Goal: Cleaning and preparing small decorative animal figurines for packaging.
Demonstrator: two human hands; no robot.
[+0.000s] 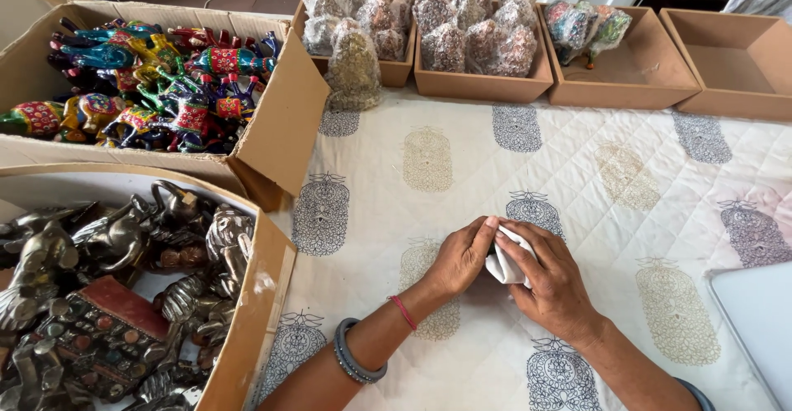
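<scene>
Your two hands meet near the middle of the desk (577, 155), which is covered by a quilted white cloth printed with grey and ochre motifs. Your left hand (460, 256) and your right hand (551, 283) are pressed together around a small bundle of white wrapping (505, 264); the fingers of both close on it, and something dark shows between them, too hidden to name. The bundle sits just above the cloth, near you and slightly right of centre. Your left wrist wears a red thread (403, 312) and, further up the forearm, grey bangles (355, 353). At the near left stands an open cardboard box (262, 295) filled with silver-coloured metal animal figurines (115, 238), elephants among them. Behind it, at the far left, a second cardboard box (285, 122) holds brightly painted animal figurines (165, 81) in red, green, blue and yellow. Along the far edge runs a row of shallow brown trays (627, 85): the two on the left are stacked with figurines wrapped in clear plastic (474, 27), the next holds a few wrapped colourful ones (586, 27), and the far right one looks bare inside. A pale flat object (755, 320) lies at the near right edge.
</scene>
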